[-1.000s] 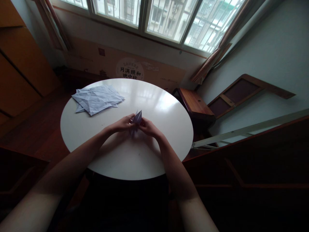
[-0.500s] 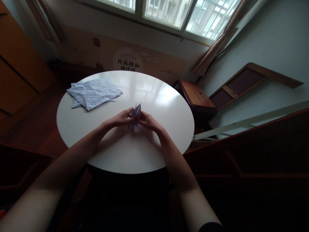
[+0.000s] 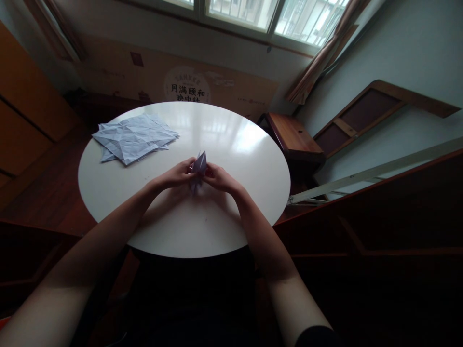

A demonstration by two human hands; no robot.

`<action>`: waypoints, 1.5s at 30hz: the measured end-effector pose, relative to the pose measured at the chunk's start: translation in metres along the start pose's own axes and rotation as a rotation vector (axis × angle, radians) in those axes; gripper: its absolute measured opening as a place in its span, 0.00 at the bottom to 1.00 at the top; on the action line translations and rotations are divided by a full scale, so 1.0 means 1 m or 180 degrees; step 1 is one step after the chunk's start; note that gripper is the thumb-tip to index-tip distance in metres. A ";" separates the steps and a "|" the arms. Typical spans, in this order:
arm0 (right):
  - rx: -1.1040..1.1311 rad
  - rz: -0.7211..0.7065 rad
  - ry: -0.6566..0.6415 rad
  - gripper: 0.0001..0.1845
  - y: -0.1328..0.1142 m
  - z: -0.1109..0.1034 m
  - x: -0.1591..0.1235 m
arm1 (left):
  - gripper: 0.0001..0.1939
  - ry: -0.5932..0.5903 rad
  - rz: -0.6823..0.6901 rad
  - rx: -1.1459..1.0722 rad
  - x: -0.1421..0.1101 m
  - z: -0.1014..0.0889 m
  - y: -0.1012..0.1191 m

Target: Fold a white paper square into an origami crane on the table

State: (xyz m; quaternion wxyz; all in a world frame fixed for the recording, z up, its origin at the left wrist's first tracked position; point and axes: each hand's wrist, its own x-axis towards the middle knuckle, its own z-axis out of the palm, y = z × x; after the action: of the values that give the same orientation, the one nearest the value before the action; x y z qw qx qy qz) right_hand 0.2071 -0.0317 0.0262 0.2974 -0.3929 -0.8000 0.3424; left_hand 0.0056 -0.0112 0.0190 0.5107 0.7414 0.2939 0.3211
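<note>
A small folded paper piece [image 3: 199, 164], grey-lilac with a pointed tip standing up, is held over the middle of the white oval table [image 3: 202, 236]. My left hand [image 3: 182, 173] grips it from the left, fingers bent around its side. From the right, my right hand [image 3: 218, 177] pinches it with thumb and fingers. The lower part of the paper shows dimly beneath my hands, just above or touching the tabletop; I cannot tell which. Creased white paper sheets [image 3: 135, 137] lie in a loose stack at the table's far left.
A wooden stool or small bench [image 3: 291, 135] stands beyond the table's right side. Behind the table a printed cardboard panel [image 3: 231, 89] leans below the window [image 3: 238, 14]. A wooden-framed piece [image 3: 369, 113] is against the right wall.
The view has shifted slightly, so the table and hands appear a little further left and higher. Both hands keep their hold on the folded paper, with scarcely any change in its shape.
</note>
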 end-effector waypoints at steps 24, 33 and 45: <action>-0.0060 -0.0009 0.0033 0.16 -0.001 -0.001 -0.001 | 0.18 -0.0067 0.0095 0.0061 0.000 0.000 0.001; 0.0013 -0.0024 0.0060 0.17 0.001 0.000 0.001 | 0.19 -0.0040 0.0111 0.0109 0.000 0.001 0.006; -0.0039 0.0011 0.0033 0.16 0.001 -0.001 0.000 | 0.19 -0.0079 0.0064 0.0038 0.000 0.001 0.006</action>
State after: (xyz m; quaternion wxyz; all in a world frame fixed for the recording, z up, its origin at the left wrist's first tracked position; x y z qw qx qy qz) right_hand 0.2081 -0.0312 0.0260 0.2985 -0.3979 -0.7998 0.3360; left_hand 0.0069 -0.0141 0.0246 0.5066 0.7513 0.2820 0.3153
